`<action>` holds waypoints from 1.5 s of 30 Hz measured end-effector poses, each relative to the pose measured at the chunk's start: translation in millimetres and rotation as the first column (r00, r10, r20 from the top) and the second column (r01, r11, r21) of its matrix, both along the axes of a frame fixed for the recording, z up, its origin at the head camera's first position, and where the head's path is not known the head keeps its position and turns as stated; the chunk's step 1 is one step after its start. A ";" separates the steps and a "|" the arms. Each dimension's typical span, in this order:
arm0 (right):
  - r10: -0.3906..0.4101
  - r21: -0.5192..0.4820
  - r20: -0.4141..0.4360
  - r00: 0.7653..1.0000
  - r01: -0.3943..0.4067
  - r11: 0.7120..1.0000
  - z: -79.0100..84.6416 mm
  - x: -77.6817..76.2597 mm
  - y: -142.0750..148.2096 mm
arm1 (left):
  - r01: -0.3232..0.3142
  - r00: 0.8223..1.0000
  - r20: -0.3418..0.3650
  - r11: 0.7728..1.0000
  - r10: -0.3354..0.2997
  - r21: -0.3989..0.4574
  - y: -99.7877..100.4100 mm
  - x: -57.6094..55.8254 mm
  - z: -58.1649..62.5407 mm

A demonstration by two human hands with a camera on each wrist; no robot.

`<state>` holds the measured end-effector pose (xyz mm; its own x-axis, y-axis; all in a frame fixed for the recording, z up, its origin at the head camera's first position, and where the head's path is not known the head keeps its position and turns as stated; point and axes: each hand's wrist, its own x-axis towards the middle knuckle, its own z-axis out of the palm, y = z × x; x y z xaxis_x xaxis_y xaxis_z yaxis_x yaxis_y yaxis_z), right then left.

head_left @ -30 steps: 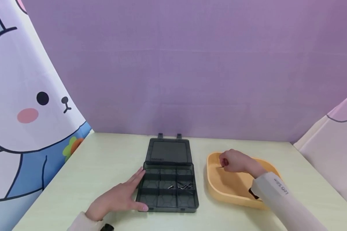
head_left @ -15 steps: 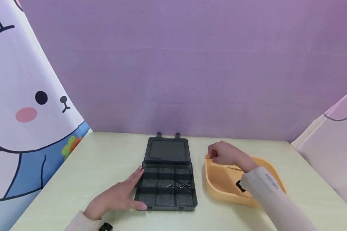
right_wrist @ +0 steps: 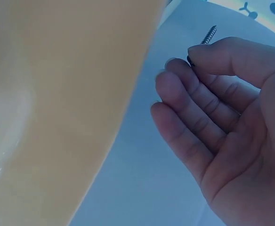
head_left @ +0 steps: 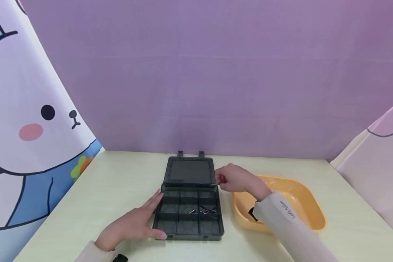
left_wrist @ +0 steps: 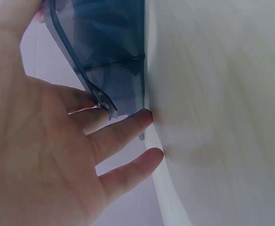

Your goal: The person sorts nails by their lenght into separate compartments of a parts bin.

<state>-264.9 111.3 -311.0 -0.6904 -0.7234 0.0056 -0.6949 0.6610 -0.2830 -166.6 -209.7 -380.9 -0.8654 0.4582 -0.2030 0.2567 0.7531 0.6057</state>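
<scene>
A dark translucent compartment box (head_left: 183, 237) lies on the table, its lid (head_left: 190, 171) folded back. My left hand (head_left: 131, 226) rests along its left side, fingers straight, thumb at the front corner. In the left wrist view, the fingers (left_wrist: 121, 136) reach beside the box wall. Between thumb and fingertips, my right hand (head_left: 237, 179) pinches a screw (right_wrist: 209, 35), its threaded end sticking out. That hand is at the box's right edge, close to the hinge line. Several metal screws (head_left: 209, 210) lie in the right middle compartment, and one small piece (head_left: 191, 211) in the centre one.
To the right stands an orange-yellow basin (head_left: 317, 218), partly under my right forearm; the inside behind the sleeve is hidden. A purple cloth (head_left: 196, 80) hangs behind the pale table (head_left: 127, 174), and a cartoon-printed cloth (head_left: 36, 153) at the left.
My right hand has come up out of the basin with the screw and moved left to the box's edge. The left hand has stayed in place.
</scene>
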 end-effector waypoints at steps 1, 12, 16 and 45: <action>0.002 0.007 -0.006 1.000 -0.002 1.000 0.9 0.8 -3.2 | -0.002 1.000 -0.001 1.000 0.002 -0.002 0.2 0.3 0.3; 0.042 -0.013 0.070 0.997 -0.041 0.999 5.0 8.5 -33.9 | -0.001 1.000 -0.013 1.000 0.001 -0.006 0.0 0.6 -0.4; 0.058 -0.029 0.084 0.995 -0.056 0.998 2.7 12.3 -42.5 | -0.011 1.000 -0.008 1.000 0.011 -0.008 0.5 0.7 -1.0; 0.014 0.020 0.125 0.992 -0.016 1.000 -24.7 21.9 -68.6 | -0.015 1.000 -0.009 1.000 0.015 -0.009 -0.1 -2.3 -3.0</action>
